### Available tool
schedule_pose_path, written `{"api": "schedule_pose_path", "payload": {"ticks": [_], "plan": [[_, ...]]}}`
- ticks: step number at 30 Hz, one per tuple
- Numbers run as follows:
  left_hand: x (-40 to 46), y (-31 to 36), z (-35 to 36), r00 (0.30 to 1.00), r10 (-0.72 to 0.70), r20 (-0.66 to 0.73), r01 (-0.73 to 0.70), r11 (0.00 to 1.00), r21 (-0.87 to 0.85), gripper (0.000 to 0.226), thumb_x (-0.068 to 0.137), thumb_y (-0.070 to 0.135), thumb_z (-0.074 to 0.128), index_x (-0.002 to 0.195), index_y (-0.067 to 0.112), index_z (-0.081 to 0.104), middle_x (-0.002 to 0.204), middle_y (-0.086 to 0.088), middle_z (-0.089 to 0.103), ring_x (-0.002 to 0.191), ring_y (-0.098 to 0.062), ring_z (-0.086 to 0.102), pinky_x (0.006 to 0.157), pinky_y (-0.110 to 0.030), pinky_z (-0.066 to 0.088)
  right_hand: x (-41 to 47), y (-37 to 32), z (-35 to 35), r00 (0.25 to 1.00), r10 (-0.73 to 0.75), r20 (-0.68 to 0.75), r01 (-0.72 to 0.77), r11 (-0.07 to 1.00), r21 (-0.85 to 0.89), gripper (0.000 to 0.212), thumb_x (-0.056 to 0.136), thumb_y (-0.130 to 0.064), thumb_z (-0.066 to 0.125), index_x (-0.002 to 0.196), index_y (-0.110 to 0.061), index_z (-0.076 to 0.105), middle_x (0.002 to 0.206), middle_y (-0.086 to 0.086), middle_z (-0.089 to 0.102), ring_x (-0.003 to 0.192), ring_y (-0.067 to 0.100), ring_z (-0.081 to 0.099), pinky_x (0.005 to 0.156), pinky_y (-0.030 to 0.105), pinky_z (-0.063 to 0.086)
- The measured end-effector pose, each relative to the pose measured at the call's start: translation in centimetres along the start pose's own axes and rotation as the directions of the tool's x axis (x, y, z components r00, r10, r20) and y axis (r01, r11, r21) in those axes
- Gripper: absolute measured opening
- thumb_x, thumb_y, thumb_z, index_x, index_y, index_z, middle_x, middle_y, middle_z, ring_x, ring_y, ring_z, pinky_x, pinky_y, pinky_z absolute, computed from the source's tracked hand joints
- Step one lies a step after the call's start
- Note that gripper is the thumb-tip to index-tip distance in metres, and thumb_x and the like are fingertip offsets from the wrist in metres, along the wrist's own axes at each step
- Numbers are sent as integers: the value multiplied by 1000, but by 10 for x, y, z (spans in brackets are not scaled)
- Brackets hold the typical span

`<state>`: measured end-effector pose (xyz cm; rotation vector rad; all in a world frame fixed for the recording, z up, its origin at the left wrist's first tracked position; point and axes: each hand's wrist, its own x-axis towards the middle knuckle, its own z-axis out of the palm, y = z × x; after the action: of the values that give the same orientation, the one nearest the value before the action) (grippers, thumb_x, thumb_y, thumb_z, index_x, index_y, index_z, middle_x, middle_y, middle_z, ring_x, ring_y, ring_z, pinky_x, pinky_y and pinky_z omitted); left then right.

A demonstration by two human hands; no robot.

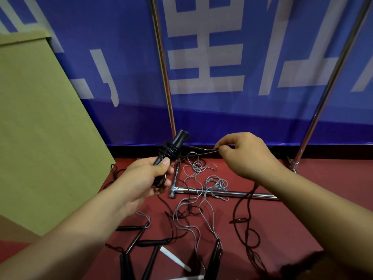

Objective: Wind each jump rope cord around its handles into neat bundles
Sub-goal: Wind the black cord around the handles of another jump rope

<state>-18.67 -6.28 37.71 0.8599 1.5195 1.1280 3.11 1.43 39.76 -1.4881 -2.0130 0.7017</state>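
Left hand [149, 178] grips handles [175, 144] (cord-wrapped); right hand [245, 154] pinches cord [203, 152].

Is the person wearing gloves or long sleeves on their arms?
No. The left hand and the right hand are bare, with no gloves, rings or watch showing. Both forearms are bare too, with no sleeves in view. The left thumbnail is short and plain.
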Motion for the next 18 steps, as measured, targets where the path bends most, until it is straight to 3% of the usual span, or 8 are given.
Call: {"api": "schedule_pose_path", "payload": {"ticks": [5, 10, 13, 16, 18], "plan": [[-2, 3, 1, 1000, 8, 26, -7, 999, -35, 18, 100, 20, 56, 88, 12, 66, 73, 4, 64, 53, -9, 54, 55, -25, 48, -1, 2, -4, 995, -70, 66, 76, 993, -92, 12, 88, -43, 68, 85, -32, 67, 74, -18, 60, 67, -2, 54, 52, 11, 34], [-1, 1, 0, 1000, 17, 7, -16, 999, -40, 20, 100, 19, 55, 83, 13, 64, 74, 2, 64, 53, -10, 55, 56, -26, 48, -3, 5, 4, 985, -154, 73, 163, 976, -144, 15, 89, -44, 67, 87, -30, 71, 75, -16, 63, 75, 3, 59, 68, 23, 47], [2, -3, -2, 998, 42, -51, -43, 999, -3, 7, 100, 16, 56, 103, 14, 62, 71, 2, 65, 52, -11, 55, 58, -29, 47, -11, 1, 10, 967, -245, 76, 255, 949, -187, 21, 90, -47, 64, 93, -29, 74, 81, -12, 66, 81, 9, 62, 74, 33, 53], [4, -5, -1, 990, 110, -91, -105, 993, 59, 34, 99, 11, 58, 127, 29, 52, 68, -1, 64, 50, -14, 53, 58, -31, 45, -17, -2, 14, 939, -327, 107, 343, 910, -235, 26, 93, -50, 57, 100, -31, 73, 85, -10, 59, 83, 13, 58, 75, 36, 51], [1, -5, 0, 987, 155, -51, -150, 984, 98, 61, 100, 8, 56, 138, 52, 38, 71, -5, 60, 50, -14, 49, 52, -28, 46, -18, -3, 15, 930, -351, 113, 368, 896, -247, 27, 94, -51, 54, 102, -32, 72, 86, -10, 55, 84, 12, 55, 76, 35, 50]]}}
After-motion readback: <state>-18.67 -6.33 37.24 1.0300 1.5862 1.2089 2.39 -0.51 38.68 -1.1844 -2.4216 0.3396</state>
